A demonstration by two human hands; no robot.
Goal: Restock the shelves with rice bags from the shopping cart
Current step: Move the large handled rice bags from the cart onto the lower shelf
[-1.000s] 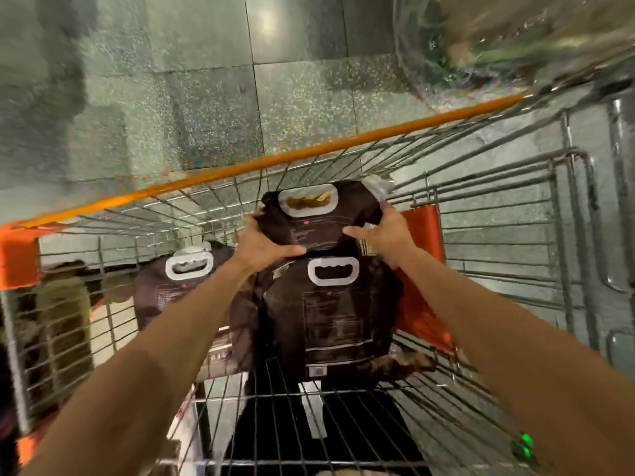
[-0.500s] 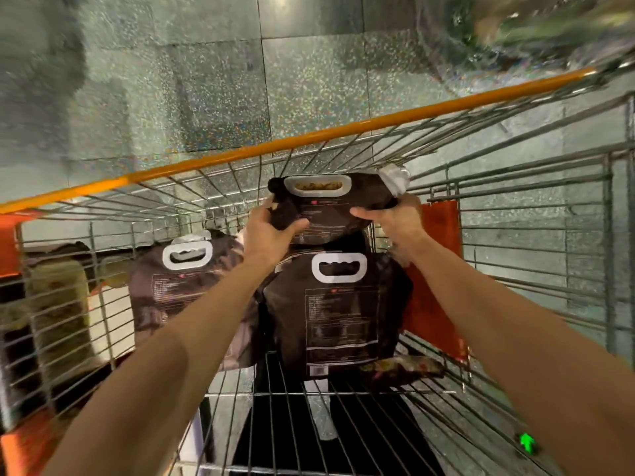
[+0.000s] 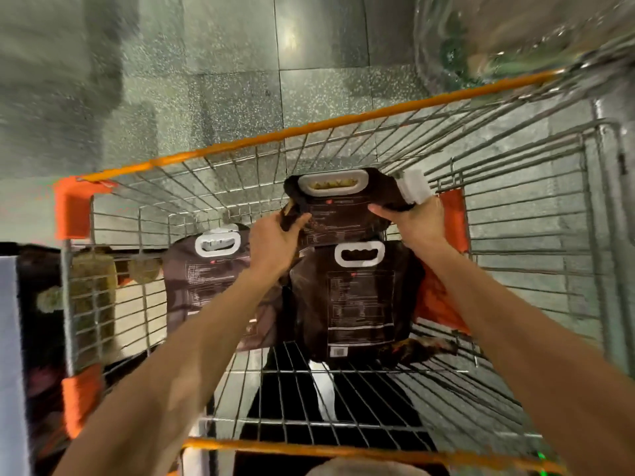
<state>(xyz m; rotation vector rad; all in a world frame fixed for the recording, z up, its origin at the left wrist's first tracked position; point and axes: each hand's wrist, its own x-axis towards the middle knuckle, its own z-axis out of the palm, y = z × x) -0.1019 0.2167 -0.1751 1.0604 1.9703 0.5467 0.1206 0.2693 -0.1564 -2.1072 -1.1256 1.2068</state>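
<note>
Inside the wire shopping cart (image 3: 343,123) stand dark brown rice bags with white handle cutouts. My left hand (image 3: 271,243) grips the left side of the far bag (image 3: 338,214), and my right hand (image 3: 410,219) grips its right side below a white cap. This bag is lifted, its top near the cart's front wall. A second rice bag (image 3: 360,304) stands upright just in front of it. A third rice bag (image 3: 206,280) leans at the left.
The cart has orange rim bars and orange corner guards (image 3: 74,207). An orange flap (image 3: 446,269) hangs on the cart's right inner side. Grey tiled floor (image 3: 223,80) lies beyond. Shelf goods show through the left cart wall (image 3: 92,286).
Both hands have lifted the far bag a little higher; the view has tilted down, showing the cart's near orange bar.
</note>
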